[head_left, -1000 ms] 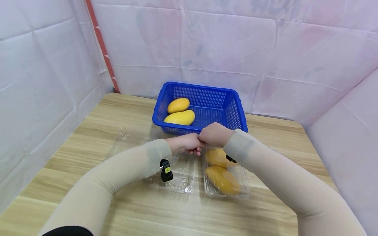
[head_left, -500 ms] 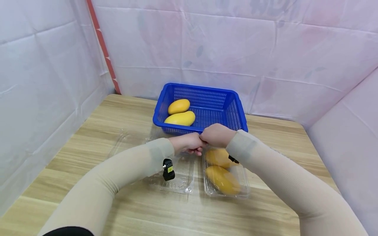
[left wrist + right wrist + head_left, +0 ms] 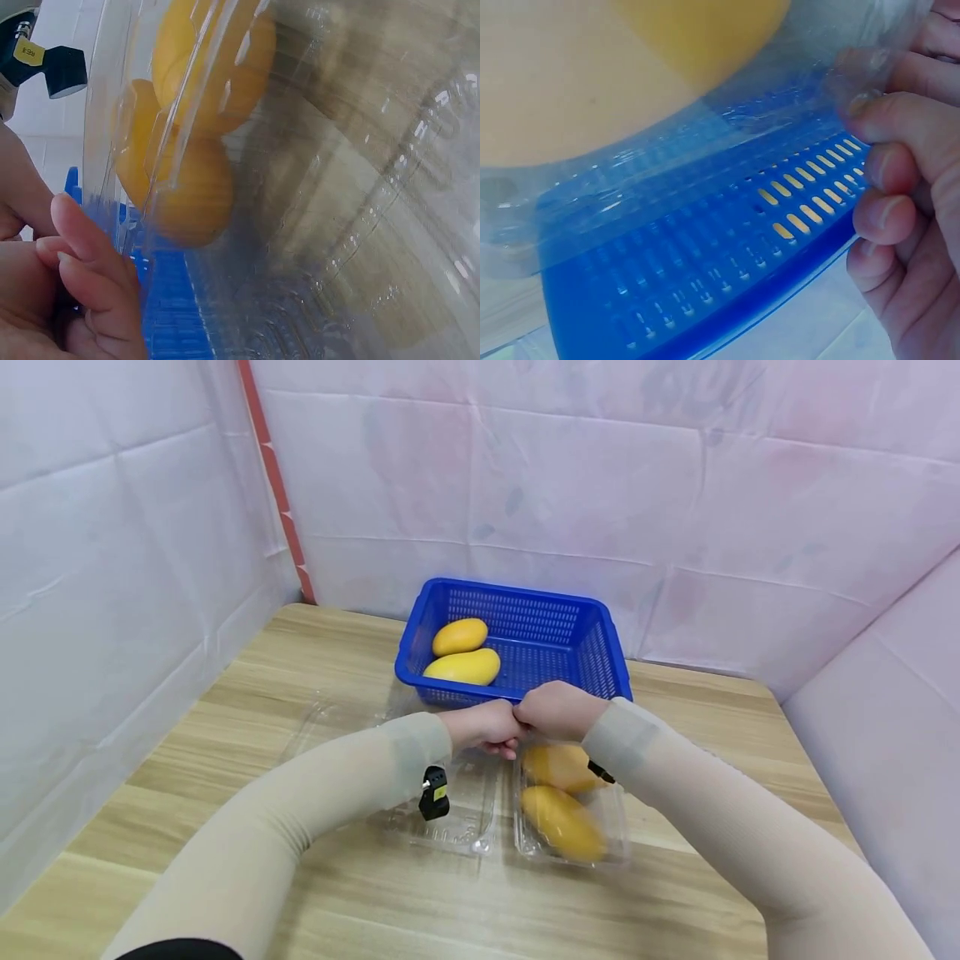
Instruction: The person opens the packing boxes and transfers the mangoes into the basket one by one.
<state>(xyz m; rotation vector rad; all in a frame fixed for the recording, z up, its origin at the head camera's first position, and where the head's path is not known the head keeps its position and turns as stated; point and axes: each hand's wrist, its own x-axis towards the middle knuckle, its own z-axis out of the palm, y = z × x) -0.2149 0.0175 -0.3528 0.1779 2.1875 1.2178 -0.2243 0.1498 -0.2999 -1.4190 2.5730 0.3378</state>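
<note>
A clear plastic clamshell box [image 3: 617,827] with two mangoes [image 3: 564,821] in it lies below my hands. At its far left corner, my left hand [image 3: 486,724] and right hand [image 3: 558,710] meet. The right thumb and fingers [image 3: 904,169] pinch the plastic rim in the right wrist view. Curled left fingers [image 3: 97,274] hold the box's edge in the left wrist view, though their exact contact is partly hidden. The right wrist covers part of the box in the head view.
Directly behind the hands stands a blue basket [image 3: 517,587] with two yellow mangoes [image 3: 463,667] on its left side. Another clear plastic container [image 3: 450,831] lies spread on the wooden table [image 3: 390,902], partly under the left forearm. Cloth-covered walls [image 3: 570,485] enclose the table.
Both hands stay at the same corner of the box, with the left wrist shifted slightly right. The whole head view has moved a little downward in the frame.
</note>
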